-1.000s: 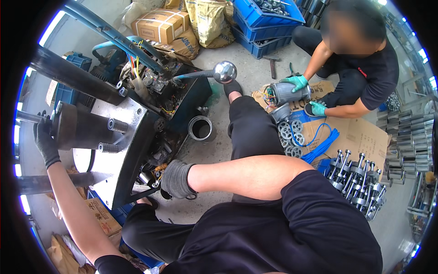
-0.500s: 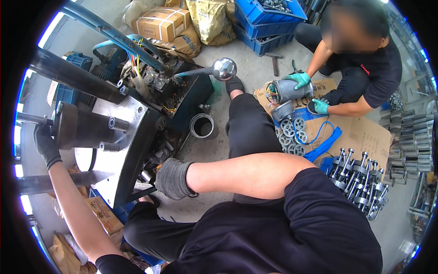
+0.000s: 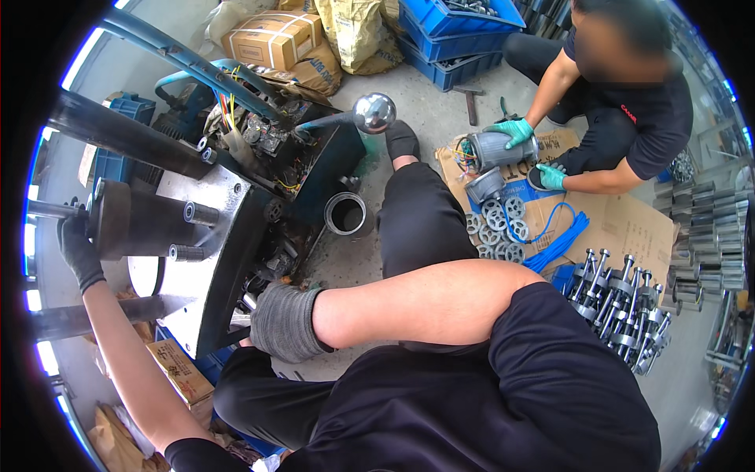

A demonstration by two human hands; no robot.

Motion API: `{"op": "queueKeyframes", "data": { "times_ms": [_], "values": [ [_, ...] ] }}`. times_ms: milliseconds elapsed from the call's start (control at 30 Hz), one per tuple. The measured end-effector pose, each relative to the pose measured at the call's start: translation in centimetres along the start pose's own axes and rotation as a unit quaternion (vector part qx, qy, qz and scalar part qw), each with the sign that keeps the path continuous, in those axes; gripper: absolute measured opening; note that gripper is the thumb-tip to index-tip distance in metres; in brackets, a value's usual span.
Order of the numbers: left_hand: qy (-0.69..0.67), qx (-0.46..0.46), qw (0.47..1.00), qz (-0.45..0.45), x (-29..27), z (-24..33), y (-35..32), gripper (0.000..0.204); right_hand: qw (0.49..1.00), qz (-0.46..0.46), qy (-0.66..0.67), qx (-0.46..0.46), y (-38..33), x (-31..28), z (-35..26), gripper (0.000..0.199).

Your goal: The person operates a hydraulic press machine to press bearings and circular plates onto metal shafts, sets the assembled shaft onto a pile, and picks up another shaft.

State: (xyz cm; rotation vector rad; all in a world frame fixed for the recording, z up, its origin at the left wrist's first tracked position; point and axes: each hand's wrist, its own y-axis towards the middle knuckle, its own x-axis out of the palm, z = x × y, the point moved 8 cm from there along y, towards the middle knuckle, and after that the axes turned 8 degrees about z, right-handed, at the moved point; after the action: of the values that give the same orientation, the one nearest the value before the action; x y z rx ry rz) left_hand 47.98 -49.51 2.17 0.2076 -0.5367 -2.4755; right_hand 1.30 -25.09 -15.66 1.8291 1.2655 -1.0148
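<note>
My left hand (image 3: pixel 77 245), in a dark glove, reaches up beside a thick dark cylinder (image 3: pixel 141 219) of the machine. Its fingers are closed around a thin metal rod (image 3: pixel 55 208) that sticks out to the left at the cylinder's top. My right hand (image 3: pixel 285 321), in a grey knit glove, is low at the near edge of the machine's steel table (image 3: pixel 216 259); the cuff covers its fingers, so what they touch is hidden. Two ribbed metal pins (image 3: pixel 201 213) project from the machine near the cylinder. A ball-ended lever (image 3: pixel 374 114) extends from the machine's far side.
A co-worker in green gloves squats at right, holding a grey motor housing (image 3: pixel 503 151) over cardboard (image 3: pixel 621 228). Nearby lie grey wheel-like discs (image 3: pixel 494 220), blue cable (image 3: pixel 560 244) and several shafts (image 3: pixel 617 303). A hollow metal cylinder (image 3: pixel 345 213) stands on the floor; blue crates (image 3: pixel 456 47) are stacked behind.
My right hand has shifted a little left and down along the table's edge. My left hand stays at the rod. The co-worker's head has moved slightly right.
</note>
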Motion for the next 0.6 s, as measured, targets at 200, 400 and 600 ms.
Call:
{"op": "queueKeyframes", "data": {
  "times_ms": [200,400,600],
  "values": [
    [0.359,0.270,0.890,-0.073,-6.1,1.0,4.2,0.012,0.998,-0.001,-0.032,-0.049,-0.1,-1.6,-2.0,0.027],
    [0.412,0.323,0.852,-0.013,-5.3,1.4,3.7,0.015,0.999,-0.010,-0.026,-0.043,-0.6,-2.9,-2.4,0.026],
    [0.170,0.078,0.978,-0.094,-1.6,1.3,1.1,0.023,1.000,0.021,0.000,0.010,-0.4,-0.1,2.0,0.027]
  ]
}}
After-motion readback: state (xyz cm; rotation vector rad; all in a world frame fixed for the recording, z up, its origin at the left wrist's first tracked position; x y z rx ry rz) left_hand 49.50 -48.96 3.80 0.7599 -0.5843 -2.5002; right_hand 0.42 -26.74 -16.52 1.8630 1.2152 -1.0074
